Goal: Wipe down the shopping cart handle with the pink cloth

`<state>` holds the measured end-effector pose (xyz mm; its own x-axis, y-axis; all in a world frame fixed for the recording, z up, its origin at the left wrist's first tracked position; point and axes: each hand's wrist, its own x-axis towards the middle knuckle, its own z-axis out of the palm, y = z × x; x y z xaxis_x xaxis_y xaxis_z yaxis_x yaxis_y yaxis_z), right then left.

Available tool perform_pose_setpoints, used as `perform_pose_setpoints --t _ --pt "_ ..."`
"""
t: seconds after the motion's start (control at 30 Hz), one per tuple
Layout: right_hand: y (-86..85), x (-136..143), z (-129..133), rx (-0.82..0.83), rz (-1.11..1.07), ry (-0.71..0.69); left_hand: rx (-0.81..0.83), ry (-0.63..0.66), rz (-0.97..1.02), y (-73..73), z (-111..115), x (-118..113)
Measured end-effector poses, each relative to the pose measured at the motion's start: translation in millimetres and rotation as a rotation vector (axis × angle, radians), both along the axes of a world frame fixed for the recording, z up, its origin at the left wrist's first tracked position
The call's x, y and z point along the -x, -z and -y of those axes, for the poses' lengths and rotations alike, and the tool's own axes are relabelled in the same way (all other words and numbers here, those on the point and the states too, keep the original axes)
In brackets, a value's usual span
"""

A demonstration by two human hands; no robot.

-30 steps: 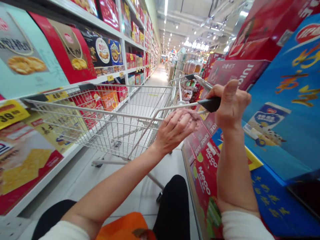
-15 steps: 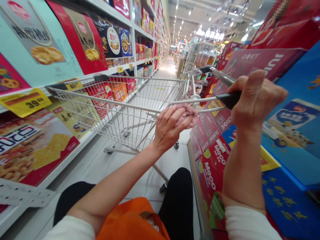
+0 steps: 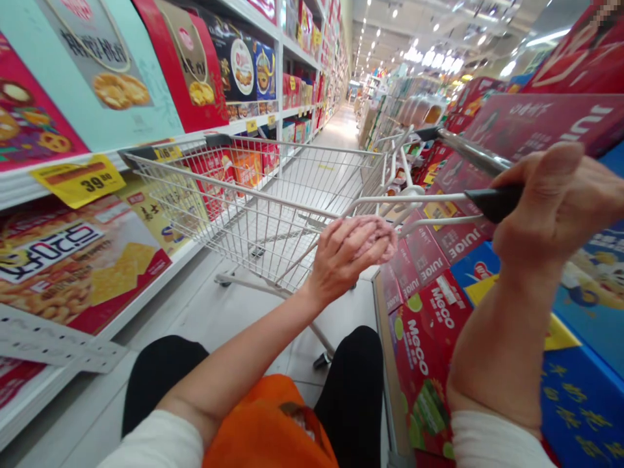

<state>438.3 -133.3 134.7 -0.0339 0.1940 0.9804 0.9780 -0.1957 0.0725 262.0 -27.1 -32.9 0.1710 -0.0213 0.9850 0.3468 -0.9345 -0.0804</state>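
A shop aisle runs back under a bright ceiling, with pale floor tiles below, tall white shelves on the left and stacked cartons on the right. The left hand is bent over a bunched pink cloth, grasping it, fingers spread across its top. The cloth lies at the near end of the wire shopping cart, overlapping the frame below the handle in this view; I cannot tell how firmly it is pressed there. The right hand is clenched around the near end of the cart's handle, by its black end piece, thumb raised.

The cart stands slantwise across the aisle, its basket reaching toward the shelves. A black caster sits on the floor just beside the person's right knee. White sleeves cover the upper arms, and an orange garment shows between the black-clad legs.

Beyond the basket's far end, a yellow price tag hangs on the shelf edge beneath a mint-green box. On the right, red Meco cartons lie next to a blue carton, with reddish-pink JUICE cartons behind.
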Motion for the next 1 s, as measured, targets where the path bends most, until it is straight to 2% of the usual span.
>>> perform_pose_setpoints --t 0.03,0.1,0.27,0.33,0.4,0.47,0.57,0.6,0.67,0.73,0.9,0.97,1.0 --pt "0.9 -1 0 -0.011 -0.003 0.004 -0.034 -0.009 -0.012 1.7 -4 -4" --pt "2.5 -4 0 -0.011 -0.003 0.016 -0.082 -0.042 -0.009 20.5 -13 -5" --pt "3.0 -11 -2 0.026 0.032 0.005 0.019 -0.133 0.005 110.4 -22 25" --pt "2.1 -12 -2 0.019 0.03 -0.035 0.085 -0.143 -0.064 131.5 -22 38" --pt "1.4 -12 -2 0.02 0.027 -0.058 0.106 -0.148 -0.114 130.5 -20 44" --pt "1.4 -11 -1 0.023 0.043 -0.059 0.065 -0.164 -0.084 109.5 -16 40" --pt "1.6 -9 3 0.037 0.078 -0.046 -0.041 -0.198 0.031 65.9 -12 24" --pt "1.4 -8 4 0.041 0.086 -0.045 -0.062 -0.204 0.057 55.5 -12 20" --pt "0.5 -5 6 0.046 0.106 -0.047 -0.088 -0.21 0.074 48.7 -14 15" --pt "-0.7 -3 7 0.03 0.149 -0.055 -0.087 -0.22 0.051 62.0 -18 18" --pt "-2.0 -4 5 0.036 0.156 -0.02 0.006 -0.235 -0.055 129.8 -26 49" --pt "-1.6 -6 4 0.037 0.16 -0.023 0.047 -0.219 -0.085 143.1 -26 59" --pt "-1.4 -7 3 0.028 0.167 -0.032 0.062 -0.206 -0.093 143.6 -24 61"
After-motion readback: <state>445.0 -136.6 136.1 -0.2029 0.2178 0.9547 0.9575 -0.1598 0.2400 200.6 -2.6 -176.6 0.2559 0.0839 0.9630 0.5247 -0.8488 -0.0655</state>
